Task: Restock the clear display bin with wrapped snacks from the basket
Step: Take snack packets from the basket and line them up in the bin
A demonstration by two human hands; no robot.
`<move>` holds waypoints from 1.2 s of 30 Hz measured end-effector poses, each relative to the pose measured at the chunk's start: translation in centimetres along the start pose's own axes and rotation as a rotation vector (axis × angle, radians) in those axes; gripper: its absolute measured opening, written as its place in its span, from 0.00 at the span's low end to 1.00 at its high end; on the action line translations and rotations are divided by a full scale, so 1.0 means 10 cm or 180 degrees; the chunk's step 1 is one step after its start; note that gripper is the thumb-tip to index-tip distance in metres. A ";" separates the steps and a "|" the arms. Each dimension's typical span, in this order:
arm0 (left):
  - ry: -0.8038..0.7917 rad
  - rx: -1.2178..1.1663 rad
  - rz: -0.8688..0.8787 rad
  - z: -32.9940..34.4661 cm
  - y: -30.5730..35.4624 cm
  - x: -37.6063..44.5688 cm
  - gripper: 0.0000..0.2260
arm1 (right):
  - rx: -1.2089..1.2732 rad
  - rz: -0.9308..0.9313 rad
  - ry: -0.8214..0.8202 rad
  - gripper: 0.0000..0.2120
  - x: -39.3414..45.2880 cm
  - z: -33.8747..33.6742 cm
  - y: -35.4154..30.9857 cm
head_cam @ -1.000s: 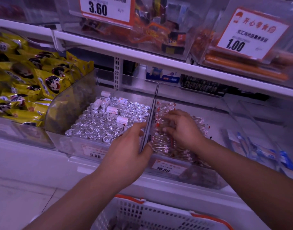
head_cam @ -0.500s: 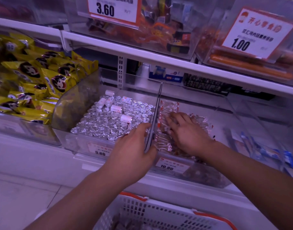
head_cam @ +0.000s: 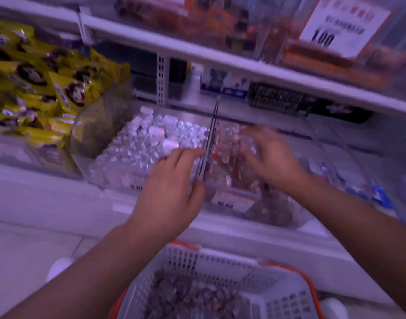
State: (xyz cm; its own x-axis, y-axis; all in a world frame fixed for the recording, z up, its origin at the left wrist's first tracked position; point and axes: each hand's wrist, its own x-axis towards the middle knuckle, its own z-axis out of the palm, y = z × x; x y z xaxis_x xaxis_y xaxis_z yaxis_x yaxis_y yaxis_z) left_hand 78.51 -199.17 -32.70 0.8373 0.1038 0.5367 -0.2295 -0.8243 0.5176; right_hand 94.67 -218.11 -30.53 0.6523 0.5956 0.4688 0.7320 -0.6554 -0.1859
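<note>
The left hand [head_cam: 172, 192] pinches the upright divider [head_cam: 208, 143] between bins. The right hand [head_cam: 269, 157] hovers over the wrapped snacks [head_cam: 227, 146] in the clear display bin [head_cam: 266, 212] — too blurred to tell its grip. Judging by this, the stock is being levelled; next comes another handful from the basket [head_cam: 220, 256], where more snacks lie. Only "1.00" on the upper price tag [head_cam: 342, 26] is legible — lower labels smear.

A shop aisle, plainly: white shelves [head_cam: 220, 58] stacked in tiers, clear bins [head_cam: 278, 217] of wrapped sweets along the front edge, printed price cards [head_cam: 342, 24] clipped above, yellow snack packets [head_cam: 47, 88] at the left end, a restocking basket [head_cam: 220, 261] below.
</note>
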 end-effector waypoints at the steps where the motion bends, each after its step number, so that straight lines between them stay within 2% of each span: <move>1: 0.0147 -0.0015 0.0221 0.00 0.01 -0.09 0.19 | 0.0326 0.0019 0.0522 0.13 -0.13 -0.06 -0.12; 3: 0.0062 -0.0016 0.0597 0.07 -0.01 -0.35 0.16 | 0.0828 -0.0022 0.1120 0.11 -0.56 -0.05 -0.38; 4: -0.0214 0.0010 0.0701 0.13 -0.06 -0.52 0.15 | 0.0980 -0.0037 0.1074 0.10 -0.86 0.05 -0.52; 5: -0.0619 0.0059 0.0743 0.21 -0.14 -0.71 0.15 | 0.1139 0.0029 0.0791 0.09 -1.20 0.22 -0.65; 7: -0.1646 0.0431 0.0684 0.39 -0.36 -1.13 0.17 | 0.1346 0.0395 -0.0383 0.09 -1.90 0.70 -0.84; 10: -0.3075 0.1345 0.0321 0.58 -0.82 -1.67 0.23 | 0.1202 0.1346 -0.2618 0.12 -2.66 1.51 -0.90; 11: -0.3327 0.1477 0.0178 0.60 -0.98 -1.78 0.25 | 0.1223 0.1645 -0.3077 0.16 -2.79 1.73 -0.89; 12: -0.3473 0.1530 0.0062 0.61 -1.12 -1.86 0.25 | 0.1325 0.1824 -0.3257 0.22 -2.86 1.91 -0.90; 15: -0.3686 0.1457 0.0073 0.67 -1.41 -1.89 0.25 | 0.1498 0.2318 -0.3396 0.42 -3.00 2.48 -1.06; 18: -0.3704 0.1009 -0.0232 0.77 -1.45 -1.75 0.21 | 0.1274 0.3155 -0.3515 0.52 -3.11 2.91 -1.42; 21: -0.3572 0.0464 -0.0548 0.75 -1.49 -1.69 0.23 | 0.0705 0.3145 -0.3565 0.62 -3.24 3.17 -1.77; 23: -0.3445 0.0240 -0.0650 0.69 -1.50 -1.71 0.22 | 0.0286 0.3119 -0.3623 0.64 -3.30 3.27 -1.91; 26: -0.3411 0.0340 -0.0528 0.68 -1.49 -1.77 0.20 | -0.0047 0.2890 -0.3476 0.54 -3.41 3.29 -1.88; 30: -0.3328 0.0385 -0.0564 0.73 -1.50 -1.77 0.18 | 0.0427 0.2228 -0.3300 0.41 -3.70 3.03 -1.57; 32: -0.3281 0.0381 -0.0576 0.73 -1.49 -1.78 0.18 | 0.0847 0.2328 -0.2942 0.32 -3.77 2.95 -1.43; 36: -0.3271 0.0555 -0.0461 0.74 -1.42 -1.82 0.18 | 0.1394 0.3072 -0.2208 0.12 -3.70 2.90 -1.18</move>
State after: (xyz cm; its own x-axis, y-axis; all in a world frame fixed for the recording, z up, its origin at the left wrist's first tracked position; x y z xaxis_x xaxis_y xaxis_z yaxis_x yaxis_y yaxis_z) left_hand 70.17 -193.42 -54.76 0.8879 -0.2468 -0.3882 -0.0873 -0.9189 0.3846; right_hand 67.58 -218.91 -70.68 0.8240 0.1671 -0.5415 -0.1803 -0.8286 -0.5300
